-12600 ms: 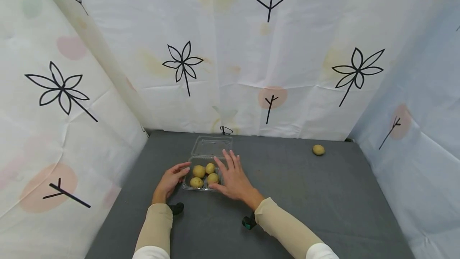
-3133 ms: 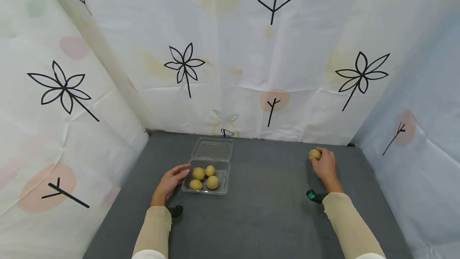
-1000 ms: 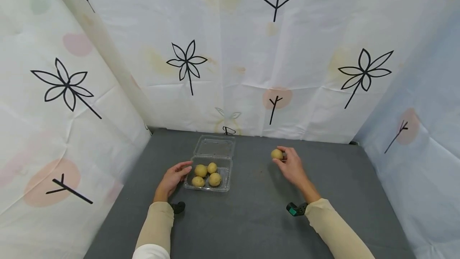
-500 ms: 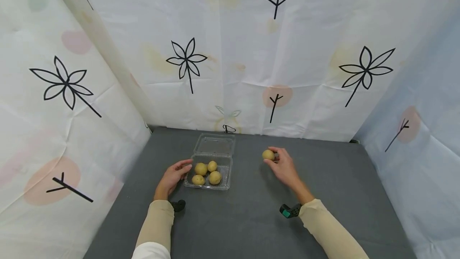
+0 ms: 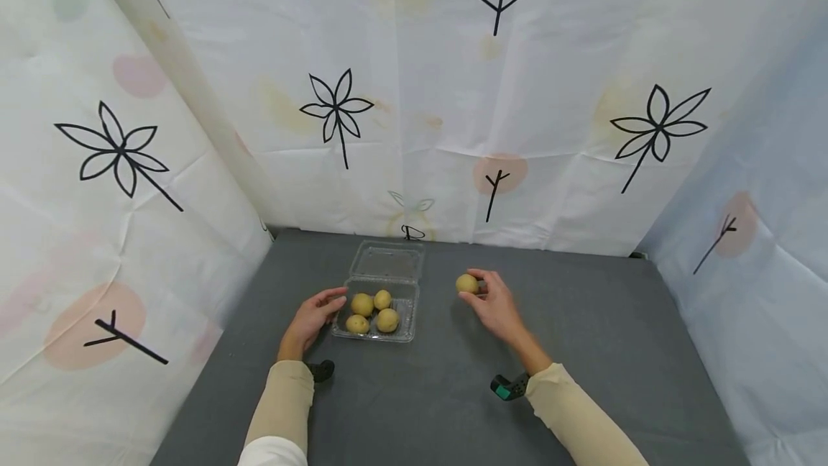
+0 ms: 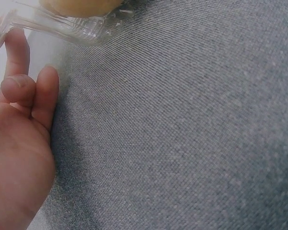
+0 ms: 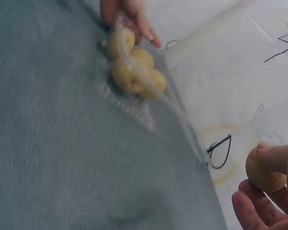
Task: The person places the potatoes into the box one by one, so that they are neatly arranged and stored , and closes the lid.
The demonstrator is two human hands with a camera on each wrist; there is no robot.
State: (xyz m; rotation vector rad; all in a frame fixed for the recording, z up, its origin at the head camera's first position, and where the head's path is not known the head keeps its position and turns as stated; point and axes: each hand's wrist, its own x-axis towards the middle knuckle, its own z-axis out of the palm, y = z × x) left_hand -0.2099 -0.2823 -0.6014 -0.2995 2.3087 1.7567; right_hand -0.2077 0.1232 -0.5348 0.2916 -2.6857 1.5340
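In the head view a clear plastic clamshell box (image 5: 409, 310) lies on the grey table with its lid (image 5: 387, 262) folded back. Several yellow potatoes (image 5: 362, 305) sit in its base. My left hand (image 5: 313, 318) rests at the box's left side with loosely extended fingers; the left wrist view has one finger (image 6: 17, 48) right at the rim. Right of the box, my right hand (image 5: 503, 310) pinches another potato (image 5: 466, 284) between thumb and fingers. The right wrist view shows that potato (image 7: 264, 172) held over the far side of the table.
A grey cloth-like surface covers the table (image 5: 582, 351). Pale curtains (image 5: 427, 92) printed with plants hang along the back and both sides. A dark strap device (image 5: 509, 386) sits on my right wrist, another (image 5: 320, 371) on my left.
My right hand picked up the lone potato at the table's right and has carried it left toward the box. My left hand has stayed at the box's left edge.
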